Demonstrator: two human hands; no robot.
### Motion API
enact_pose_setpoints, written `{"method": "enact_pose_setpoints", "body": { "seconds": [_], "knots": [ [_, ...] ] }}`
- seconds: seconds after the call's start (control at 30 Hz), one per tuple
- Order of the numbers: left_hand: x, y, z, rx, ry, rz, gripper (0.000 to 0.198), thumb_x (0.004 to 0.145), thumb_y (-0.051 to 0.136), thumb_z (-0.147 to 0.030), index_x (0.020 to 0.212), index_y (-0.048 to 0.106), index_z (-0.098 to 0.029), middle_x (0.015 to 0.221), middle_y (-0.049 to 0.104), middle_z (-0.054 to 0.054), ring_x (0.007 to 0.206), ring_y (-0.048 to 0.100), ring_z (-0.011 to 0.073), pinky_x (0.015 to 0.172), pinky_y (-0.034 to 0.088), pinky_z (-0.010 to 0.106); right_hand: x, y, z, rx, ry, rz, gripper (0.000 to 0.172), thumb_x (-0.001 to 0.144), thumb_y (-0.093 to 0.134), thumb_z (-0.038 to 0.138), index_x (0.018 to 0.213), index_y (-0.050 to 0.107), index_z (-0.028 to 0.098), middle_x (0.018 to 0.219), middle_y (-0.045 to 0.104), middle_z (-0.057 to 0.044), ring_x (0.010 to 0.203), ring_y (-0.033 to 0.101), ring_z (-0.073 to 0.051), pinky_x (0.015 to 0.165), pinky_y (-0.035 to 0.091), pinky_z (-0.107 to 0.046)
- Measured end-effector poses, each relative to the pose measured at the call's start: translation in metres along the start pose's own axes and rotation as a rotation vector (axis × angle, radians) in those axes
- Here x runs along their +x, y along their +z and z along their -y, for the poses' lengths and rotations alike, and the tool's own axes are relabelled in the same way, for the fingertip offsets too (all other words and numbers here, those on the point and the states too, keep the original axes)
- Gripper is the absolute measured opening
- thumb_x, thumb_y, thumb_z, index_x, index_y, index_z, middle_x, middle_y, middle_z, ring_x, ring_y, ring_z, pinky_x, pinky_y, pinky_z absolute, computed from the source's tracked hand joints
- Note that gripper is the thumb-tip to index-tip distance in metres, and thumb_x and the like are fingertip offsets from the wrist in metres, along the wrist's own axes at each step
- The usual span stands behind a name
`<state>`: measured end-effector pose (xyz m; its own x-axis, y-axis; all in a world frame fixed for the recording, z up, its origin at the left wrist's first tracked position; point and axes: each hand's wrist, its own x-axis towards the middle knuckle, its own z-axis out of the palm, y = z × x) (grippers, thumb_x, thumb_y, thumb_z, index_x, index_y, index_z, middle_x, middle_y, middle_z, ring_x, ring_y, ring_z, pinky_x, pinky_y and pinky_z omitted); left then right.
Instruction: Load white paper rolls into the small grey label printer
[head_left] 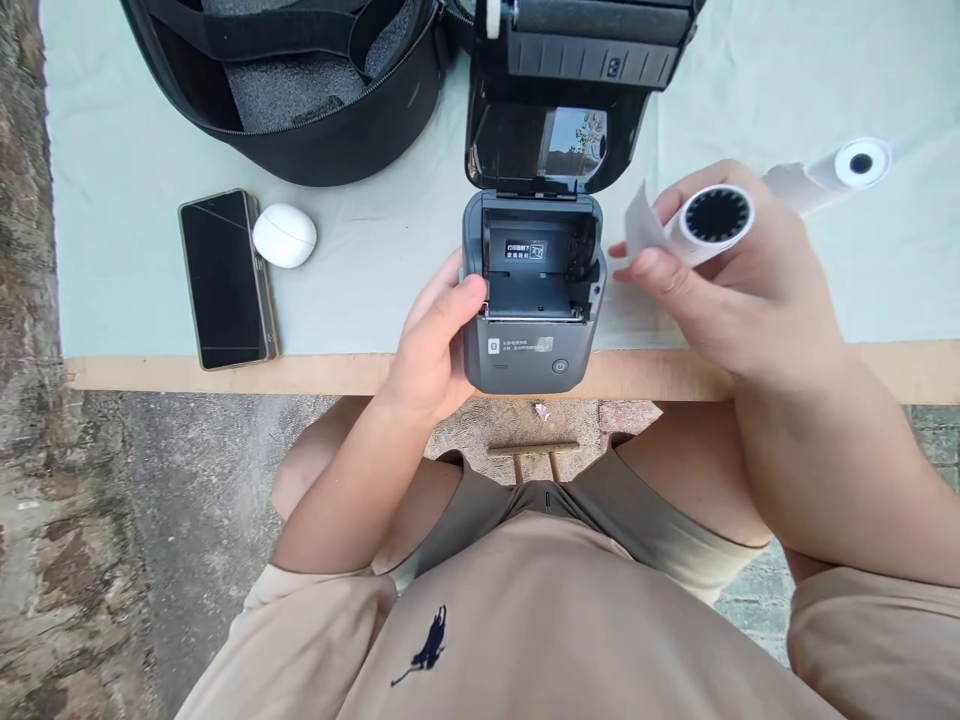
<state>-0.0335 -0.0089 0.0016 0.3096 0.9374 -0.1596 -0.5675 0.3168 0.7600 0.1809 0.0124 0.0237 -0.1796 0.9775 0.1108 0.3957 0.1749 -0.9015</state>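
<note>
A small dark grey label printer (525,355) lies at the table's front edge with its black lid (495,145) swung up and back. Its paper bay shows no roll inside. My left hand (435,345) grips the printer's left side, thumb on the rim. To the right of the printer, my right hand (757,270) is closed around a white paper roll (686,235) with a dark core. The roll's loose end sticks out to the left, by my thumb and fingers. Another white paper roll (832,165) lies beyond my right hand, its paper partly unrolled.
A black zippered case (345,140) with grey foam stands open at the back left. A smartphone (225,280) and a white rounded earbud case (285,236) lie on the left. Pale green cloth (360,250) covers the table up to its wooden front edge (150,374).
</note>
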Motion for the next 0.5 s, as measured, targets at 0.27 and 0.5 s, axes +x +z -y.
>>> {"method": "enact_pose_setpoints", "body": {
  "seconds": [0.27,0.5],
  "knots": [
    [-0.0006,-0.0003,-0.001,0.005,-0.018,0.0,0.027,0.089,0.054,-0.039,0.106,0.064,-0.02,0.103,0.073,0.004,0.127,0.06,0.0276,0.101,0.055,0.039,0.0009,-0.0002,0.0038,-0.494,0.076,-0.055,0.054,0.067,0.078,0.031,0.11,0.046,0.03,0.101,0.071,0.0,0.081,0.064,-0.021,0.075,0.051,-0.041],
    [-0.0001,0.001,-0.0001,0.031,-0.001,-0.037,0.025,0.086,0.057,-0.042,0.098,0.065,-0.021,0.1,0.073,0.003,0.131,0.056,0.0289,0.103,0.053,0.036,0.0006,0.003,0.0027,-0.577,0.088,0.011,0.064,0.068,0.076,0.03,0.123,0.044,0.027,0.102,0.072,-0.004,0.084,0.066,-0.023,0.072,0.049,-0.039]
  ]
}}
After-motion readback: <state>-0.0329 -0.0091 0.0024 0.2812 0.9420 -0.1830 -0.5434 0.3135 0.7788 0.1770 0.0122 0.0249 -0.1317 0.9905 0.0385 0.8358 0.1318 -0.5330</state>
